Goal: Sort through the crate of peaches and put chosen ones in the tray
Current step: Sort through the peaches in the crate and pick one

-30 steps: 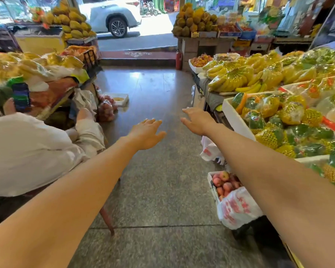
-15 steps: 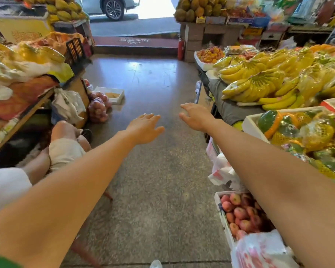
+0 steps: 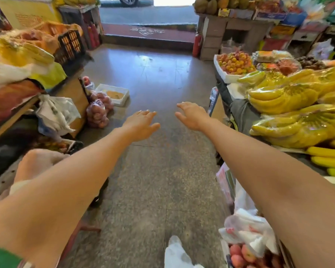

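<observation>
1. Left hand (image 3: 141, 123) noted at 11 o'clock from view centre, stretched forward, palm down. Fingers straight and slightly fanned, thumb out to the side. Nothing held, nothing touched.
2. Right hand (image 3: 191, 117) noted at 1 o'clock, also palm down. Fingers straight and relaxed, gripping nothing. Both hands near one another but apart, over bare floor (image 3: 162, 180).
3. Peaches (image 3: 242, 253) located at 5 o'clock, at the very bottom edge, in a crate (image 3: 225, 252) on the floor against the right-hand stall. Partly hidden under the right forearm and partly draped by a white plastic bag (image 3: 246, 227). Bag judged to be there as cover for the fruit.
4. White tray (image 3: 124, 99) located on the floor at 10 o'clock, across the aisle and well apart from the crate, just beside bagged reddish fruit (image 3: 98, 113). Brown patch inside. Not confirmed as the tray intended.
5. Judged status: sorting not begun. No peach in either hand, neither hand at the crate.
6. Outstretched pose judged a ready stance, not a reach, since nothing lies beneath the palms.
7. Judged next need: bend toward 5 o'clock, draw the bag back to expose the fruit, then bring crate and tray closer together to spare carrying across the aisle.
8. Risks judged:
   - Soft fruit liable to bruise under a firm pinch.
   - Bag liable to snag on the fingers.
   - Loose white bag (image 3: 175, 252) on the floor at 6 o'clock a slip hazard.
   - Another person's knee (image 3: 41, 161) at 8 o'clock narrowing the passage.
</observation>
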A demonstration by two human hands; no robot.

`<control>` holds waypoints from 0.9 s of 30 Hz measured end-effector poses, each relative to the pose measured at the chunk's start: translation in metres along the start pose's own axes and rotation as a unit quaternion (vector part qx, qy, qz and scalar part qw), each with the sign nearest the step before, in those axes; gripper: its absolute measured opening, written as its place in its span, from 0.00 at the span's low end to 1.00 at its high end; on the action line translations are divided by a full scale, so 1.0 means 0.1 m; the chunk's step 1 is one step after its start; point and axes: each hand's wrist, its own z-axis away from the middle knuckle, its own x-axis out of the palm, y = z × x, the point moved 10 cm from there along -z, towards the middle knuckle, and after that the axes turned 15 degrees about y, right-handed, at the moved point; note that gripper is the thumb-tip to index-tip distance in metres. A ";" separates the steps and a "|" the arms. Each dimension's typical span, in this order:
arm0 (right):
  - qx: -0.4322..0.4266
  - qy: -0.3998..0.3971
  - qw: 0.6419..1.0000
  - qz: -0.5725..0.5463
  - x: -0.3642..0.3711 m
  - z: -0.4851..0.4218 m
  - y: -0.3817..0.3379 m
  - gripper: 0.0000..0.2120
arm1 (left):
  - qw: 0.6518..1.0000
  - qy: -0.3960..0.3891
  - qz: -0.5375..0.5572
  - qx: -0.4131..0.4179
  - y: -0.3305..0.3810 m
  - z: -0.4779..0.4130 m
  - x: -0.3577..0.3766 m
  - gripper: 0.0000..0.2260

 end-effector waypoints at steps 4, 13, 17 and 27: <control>-0.033 -0.011 0.999 0.000 0.16 -0.96 0.11 0.25 | 0.999 0.005 0.006 -0.034 -0.31 -0.85 0.00 0.27; -0.092 -0.024 0.996 -0.002 0.63 -3.00 -0.06 0.25 | 0.996 0.029 0.031 -0.073 -1.37 -2.53 -0.06 0.27; -0.107 -0.019 0.994 -0.012 0.92 -3.99 -0.30 0.24 | 0.995 0.035 0.032 -0.090 -2.06 -3.28 -0.06 0.27; -0.131 -0.031 0.990 -0.037 1.39 -6.23 -0.91 0.24 | 0.990 0.036 0.034 -0.129 -3.69 -4.91 -0.25 0.25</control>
